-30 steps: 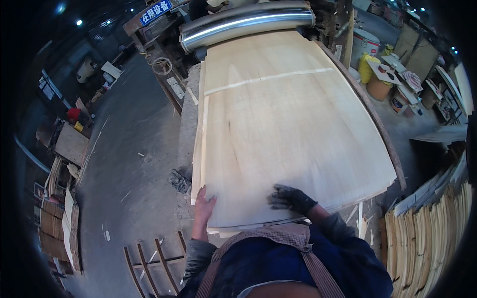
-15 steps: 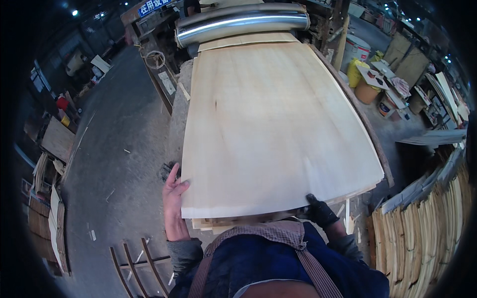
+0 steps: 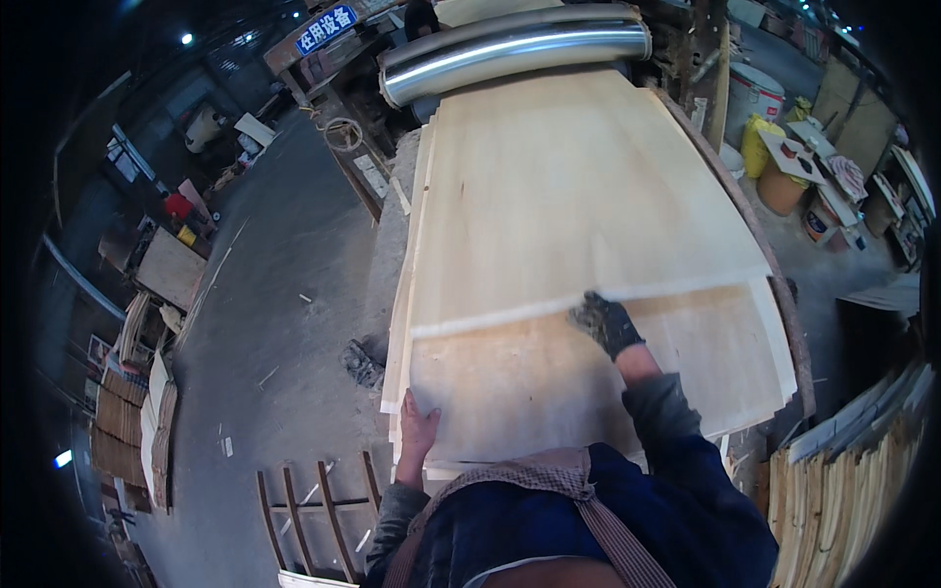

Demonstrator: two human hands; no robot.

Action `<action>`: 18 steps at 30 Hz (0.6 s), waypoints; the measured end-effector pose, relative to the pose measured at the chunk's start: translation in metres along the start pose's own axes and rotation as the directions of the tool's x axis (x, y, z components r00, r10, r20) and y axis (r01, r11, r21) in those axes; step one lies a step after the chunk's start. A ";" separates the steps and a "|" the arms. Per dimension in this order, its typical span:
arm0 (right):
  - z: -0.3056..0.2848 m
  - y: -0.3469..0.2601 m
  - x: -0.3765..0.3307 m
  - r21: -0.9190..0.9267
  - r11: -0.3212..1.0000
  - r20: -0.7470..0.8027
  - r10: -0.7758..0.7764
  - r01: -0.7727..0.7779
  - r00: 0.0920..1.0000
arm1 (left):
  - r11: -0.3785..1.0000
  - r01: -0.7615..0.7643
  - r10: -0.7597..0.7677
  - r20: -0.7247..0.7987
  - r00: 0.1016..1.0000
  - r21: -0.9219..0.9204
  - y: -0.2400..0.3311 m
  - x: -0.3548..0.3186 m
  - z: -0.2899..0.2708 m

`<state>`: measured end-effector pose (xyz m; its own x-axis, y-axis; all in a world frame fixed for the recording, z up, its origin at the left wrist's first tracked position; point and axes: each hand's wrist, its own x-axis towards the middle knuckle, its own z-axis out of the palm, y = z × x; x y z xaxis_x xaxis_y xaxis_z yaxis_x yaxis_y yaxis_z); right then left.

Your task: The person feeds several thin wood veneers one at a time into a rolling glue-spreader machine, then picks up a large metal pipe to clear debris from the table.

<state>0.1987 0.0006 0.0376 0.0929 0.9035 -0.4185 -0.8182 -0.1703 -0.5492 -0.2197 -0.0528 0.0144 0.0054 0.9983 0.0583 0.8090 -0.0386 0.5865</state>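
Two sheets of thin wood lie on my side of the shiny roller point(image 3: 520, 59). At the end far from the roller, my bare left hand point(image 3: 419, 431) rests at the left edge of the lower sheet point(image 3: 510, 392), thumb spread from the fingers, pinching nothing that I can see. I'd steady that corner lightly and keep both sheets flat (wood this thin would likely split if bent). The top sheet point(image 3: 578, 196) runs from near the roller partway over the lower one: pale tan, faintly streaked, with a whitish near edge. On that edge, right of the roller's middle, is my gloved right hand point(image 3: 606, 325); whether its fingers grip or just press, I cannot tell.
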 end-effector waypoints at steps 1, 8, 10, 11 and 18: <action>-0.004 0.000 0.020 0.071 0.995 0.117 -0.071 0.063 0.991 | 0.999 0.008 -0.007 0.009 1.000 -0.042 -0.003 0.000 0.000; 0.002 0.054 0.019 0.014 1.000 0.280 0.004 -0.008 0.960 | 0.897 0.198 -0.141 0.169 0.976 -0.395 -0.013 0.002 -0.014; -0.017 0.077 -0.019 -0.048 0.999 0.459 0.034 -0.014 0.888 | 0.768 0.313 -0.168 0.295 0.941 -0.559 0.023 0.007 -0.036; -0.029 0.096 -0.028 -0.232 0.961 0.620 0.026 0.151 0.785 | 0.739 0.328 -0.185 0.292 0.938 -0.589 0.006 0.010 -0.037; 0.009 0.103 -0.179 -0.090 0.912 0.242 0.409 -0.400 0.880 | 0.355 0.359 -0.094 0.349 0.932 -0.863 0.020 0.023 -0.068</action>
<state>0.0928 -0.1753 0.0623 -0.3904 0.8203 -0.4180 -0.7327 -0.5517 -0.3984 -0.2436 -0.0340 0.0818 0.1343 0.9496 -0.2831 -0.2186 0.3070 0.9263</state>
